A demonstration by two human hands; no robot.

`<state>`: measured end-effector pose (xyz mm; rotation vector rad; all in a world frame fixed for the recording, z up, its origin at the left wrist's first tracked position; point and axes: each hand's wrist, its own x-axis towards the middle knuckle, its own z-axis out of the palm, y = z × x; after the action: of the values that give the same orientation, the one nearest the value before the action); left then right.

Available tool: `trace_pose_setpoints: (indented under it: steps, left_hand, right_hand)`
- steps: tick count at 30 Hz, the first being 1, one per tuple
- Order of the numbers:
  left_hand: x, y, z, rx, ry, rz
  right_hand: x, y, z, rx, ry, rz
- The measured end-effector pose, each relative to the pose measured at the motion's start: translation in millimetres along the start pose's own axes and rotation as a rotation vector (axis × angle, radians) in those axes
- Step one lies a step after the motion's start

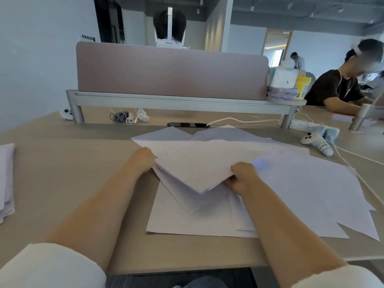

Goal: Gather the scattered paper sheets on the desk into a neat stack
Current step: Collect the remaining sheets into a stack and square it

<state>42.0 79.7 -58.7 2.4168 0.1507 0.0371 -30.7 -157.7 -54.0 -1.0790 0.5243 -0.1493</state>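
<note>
Paper sheets (197, 163) betw left hand (141, 161) & right hand (243, 177).

Matt white paper was seen in the sheets (301, 183), a smooth matt wood-look finish on the desk (62, 163), soft matt cloth on the pink divider panel (166, 73), brushed metal in its rail (176, 103), and glossy white plastic in the controller (316, 143).

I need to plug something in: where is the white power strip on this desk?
In the head view the white power strip lies at the far right of the desk, beside the right leg of the divider rail, just beyond the white controller.
</note>
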Motion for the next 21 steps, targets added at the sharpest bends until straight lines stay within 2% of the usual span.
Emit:
trace_pose_setpoints:
  steps: [2, 4, 8, 13, 17, 21]
  left_hand:
    - [0.8, 2.0, -2.3, -0.235, 0.005, -0.065]
    - [-3.2, 1.6, -0.9, -0.208, 0.004, -0.018]
    - [-5.0, 2.2, -0.7, -0.366, -0.035, -0.088]
    - [-11.2, 6.7, 3.3, -0.845, -0.08, -0.224]
    - [-22.6, 14.1, 1.8, -1.169, -0.18, -0.297]
    - [-37.6, 23.1, 3.6, -1.057, -0.401, -0.235]
  right_hand:
    - [1.1, 4.5, 3.6, -0.06, -0.028, 0.005]
    - [0.0, 5.1, 4.6, -0.107, -0.037, -0.008]
    - [-2.6, 3.3, 2.8, -0.065, -0.033, 0.003]
    - [-5.5, 5.6, 3.0, -0.095, -0.015, 0.004]
    - [-5.4, 9.2, 5.1, -0.185, -0.03, 0.011]
    - [-8.7, 9.5, 4.6, -0.207, -0.055, 0.019]
